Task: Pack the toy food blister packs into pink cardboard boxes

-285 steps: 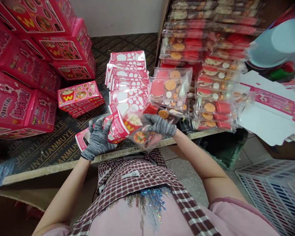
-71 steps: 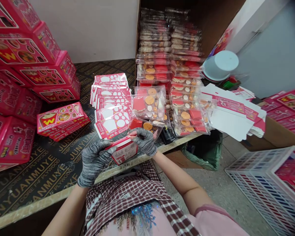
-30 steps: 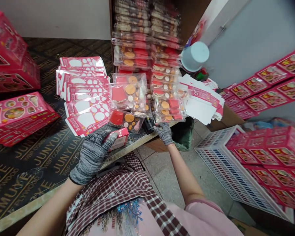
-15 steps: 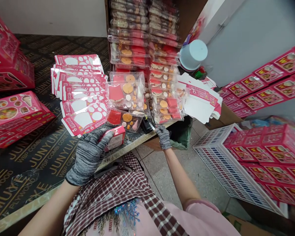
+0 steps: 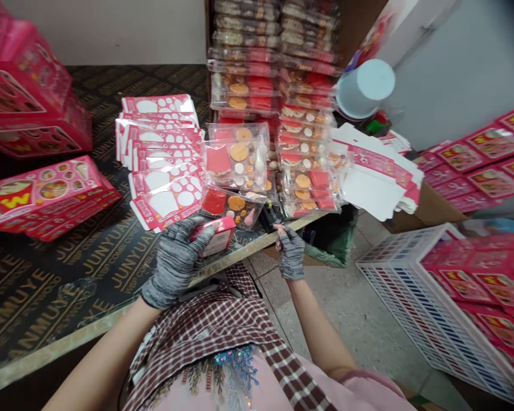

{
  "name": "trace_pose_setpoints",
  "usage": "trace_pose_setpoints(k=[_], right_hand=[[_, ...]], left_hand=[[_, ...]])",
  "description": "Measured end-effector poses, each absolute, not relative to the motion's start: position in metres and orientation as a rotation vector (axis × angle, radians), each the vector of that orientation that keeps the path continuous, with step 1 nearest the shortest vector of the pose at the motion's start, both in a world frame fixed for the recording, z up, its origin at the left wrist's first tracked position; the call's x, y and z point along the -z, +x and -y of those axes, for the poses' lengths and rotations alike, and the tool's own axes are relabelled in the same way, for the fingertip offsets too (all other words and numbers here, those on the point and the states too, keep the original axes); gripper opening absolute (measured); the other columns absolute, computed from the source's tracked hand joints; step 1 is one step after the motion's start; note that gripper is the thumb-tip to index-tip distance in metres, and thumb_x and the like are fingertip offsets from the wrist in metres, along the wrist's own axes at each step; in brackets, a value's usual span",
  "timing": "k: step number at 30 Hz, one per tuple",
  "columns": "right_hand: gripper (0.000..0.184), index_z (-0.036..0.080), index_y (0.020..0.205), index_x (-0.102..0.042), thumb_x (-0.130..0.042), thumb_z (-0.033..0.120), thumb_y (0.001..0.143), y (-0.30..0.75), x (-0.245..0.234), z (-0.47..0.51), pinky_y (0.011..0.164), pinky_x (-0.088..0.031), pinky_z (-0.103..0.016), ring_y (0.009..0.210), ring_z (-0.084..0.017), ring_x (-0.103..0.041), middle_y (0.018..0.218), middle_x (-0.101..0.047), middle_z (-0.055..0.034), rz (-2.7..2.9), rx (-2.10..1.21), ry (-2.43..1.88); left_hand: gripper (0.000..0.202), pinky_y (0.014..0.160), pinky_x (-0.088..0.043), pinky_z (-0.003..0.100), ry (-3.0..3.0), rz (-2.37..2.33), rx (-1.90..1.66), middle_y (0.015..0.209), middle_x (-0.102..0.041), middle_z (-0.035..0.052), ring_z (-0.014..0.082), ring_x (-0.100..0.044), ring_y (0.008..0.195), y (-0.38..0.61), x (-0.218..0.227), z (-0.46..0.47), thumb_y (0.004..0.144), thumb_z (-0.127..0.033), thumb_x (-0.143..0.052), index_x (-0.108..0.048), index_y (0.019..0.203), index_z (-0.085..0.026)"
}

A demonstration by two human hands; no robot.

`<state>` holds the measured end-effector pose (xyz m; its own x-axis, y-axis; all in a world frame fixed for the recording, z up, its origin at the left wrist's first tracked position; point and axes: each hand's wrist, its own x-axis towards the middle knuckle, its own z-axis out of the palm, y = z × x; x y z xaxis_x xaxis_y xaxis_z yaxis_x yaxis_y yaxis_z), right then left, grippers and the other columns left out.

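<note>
The gloved left grip [image 5: 175, 262] is clenched around a small pink printed carton [image 5: 217, 238], steadying it over the edge of the plywood worktop [image 5: 68, 285], while the right grip [image 5: 289, 251] sits near the clear blister packs [image 5: 235, 160], its hold impossible to tell.

Our left grip [image 5: 175, 262] now holds the small pink box [image 5: 214, 238] alone. Our right grip [image 5: 290, 252] has let go and moved away to the right, over the desk edge [image 5: 89, 337]. Our view has swung right, bringing the white plastic crate [image 5: 411, 308] of pink boxes [image 5: 484, 279] into view.
</note>
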<state>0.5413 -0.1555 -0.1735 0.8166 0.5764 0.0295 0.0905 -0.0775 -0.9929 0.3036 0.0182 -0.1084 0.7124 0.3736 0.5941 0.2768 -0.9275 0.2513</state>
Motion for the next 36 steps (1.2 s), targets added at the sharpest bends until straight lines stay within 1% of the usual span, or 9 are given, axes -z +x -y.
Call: trace_pose_setpoints(k=[4,8,15,20,24,29,31,33,36], right_hand=[[0.044,0.015,0.111,-0.075,-0.068,0.050,0.084,0.480,0.120,0.133,0.044,-0.016,-0.023,0.040,-0.006,-0.025,0.046,-0.038,0.0091,0.578,-1.009,-1.206],[0.045,0.012,0.105,-0.077,-0.072,0.049,0.080,0.454,0.098,0.109,0.043,-0.016,-0.022,0.038,-0.005,-0.020,0.041,-0.032,0.0107,0.567,-1.362,-0.943],[0.038,0.015,0.086,-0.076,-0.074,0.051,0.075,0.454,0.104,0.095,0.041,-0.021,-0.022,0.037,-0.006,-0.019,0.037,-0.029,0.0105,0.417,-1.467,-0.884],[0.050,0.019,0.060,-0.064,-0.062,0.063,0.083,0.457,0.111,0.100,0.040,-0.025,-0.023,0.036,-0.008,-0.031,0.039,-0.043,0.0043,0.687,-1.210,-1.228],[0.051,0.021,0.064,-0.063,-0.051,0.063,0.091,0.473,0.132,0.104,0.050,-0.043,-0.027,0.046,-0.014,-0.051,0.051,-0.056,-0.0006,0.906,-0.607,-1.595],[0.038,0.025,0.087,-0.070,-0.078,0.058,0.070,0.485,0.169,0.093,0.075,-0.061,-0.047,0.075,-0.028,-0.068,0.085,-0.075,-0.0106,1.163,-0.318,-1.538],[0.031,0.026,0.087,-0.072,-0.075,0.055,0.075,0.480,0.179,0.089,0.071,-0.062,-0.049,0.071,-0.029,-0.069,0.083,-0.077,-0.0103,1.214,-0.353,-1.524],[0.026,0.025,0.092,-0.073,-0.071,0.049,0.082,0.471,0.183,0.089,0.068,-0.063,-0.048,0.070,-0.029,-0.070,0.084,-0.078,-0.0097,1.161,-0.245,-1.573],[0.027,0.022,0.111,-0.073,-0.066,0.034,0.088,0.455,0.177,0.089,0.081,-0.063,-0.050,0.087,-0.031,-0.074,0.101,-0.078,-0.0104,1.224,0.005,-1.549]], left_hand=[[0.033,0.086,-0.056,0.039,2.752,-0.458,-1.126,0.116,-0.072,0.0132,0.0253,-0.068,0.105,0.307,0.099,-0.013,0.096,-0.014,-0.050,-0.062,0.127,-0.018],[0.031,0.087,-0.056,0.036,2.698,-0.406,-1.262,0.114,-0.071,0.0122,0.0225,-0.068,0.103,0.307,0.097,-0.013,0.097,-0.016,-0.054,-0.056,0.128,-0.016],[0.026,0.086,-0.055,0.040,2.811,-0.386,-1.046,0.118,-0.070,0.0133,0.0253,-0.067,0.106,0.302,0.091,-0.014,0.096,-0.024,-0.056,-0.067,0.119,-0.020],[0.023,0.074,-0.054,0.039,2.765,-0.597,-1.190,0.098,-0.072,0.0116,0.0249,-0.067,0.088,0.315,0.090,-0.008,0.096,-0.034,-0.059,-0.075,0.092,-0.018],[0.024,0.071,-0.053,0.039,2.813,-0.628,-1.285,0.096,-0.074,0.0101,0.0232,-0.067,0.084,0.320,0.096,-0.006,0.098,-0.030,-0.055,-0.075,0.090,-0.018],[0.015,0.083,-0.056,0.038,2.791,-0.483,-1.300,0.105,-0.074,0.0082,0.0211,-0.068,0.096,0.309,0.103,-0.004,0.096,-0.023,-0.059,-0.072,0.103,-0.021],[0.023,0.100,-0.053,0.046,2.685,-0.592,-1.308,0.117,-0.072,0.0090,0.0232,-0.067,0.111,0.298,0.103,-0.003,0.093,-0.028,-0.066,-0.069,0.115,-0.024],[0.048,0.113,-0.044,0.053,2.436,-0.870,-1.323,0.135,-0.063,0.0125,0.0269,-0.060,0.128,0.286,0.099,0.000,0.090,-0.034,-0.070,-0.058,0.136,-0.027],[0.055,0.108,-0.052,0.045,2.060,-1.012,-1.158,0.145,-0.058,0.0143,0.0226,-0.061,0.129,0.269,0.091,0.007,0.102,-0.022,-0.047,-0.035,0.155,-0.030]])
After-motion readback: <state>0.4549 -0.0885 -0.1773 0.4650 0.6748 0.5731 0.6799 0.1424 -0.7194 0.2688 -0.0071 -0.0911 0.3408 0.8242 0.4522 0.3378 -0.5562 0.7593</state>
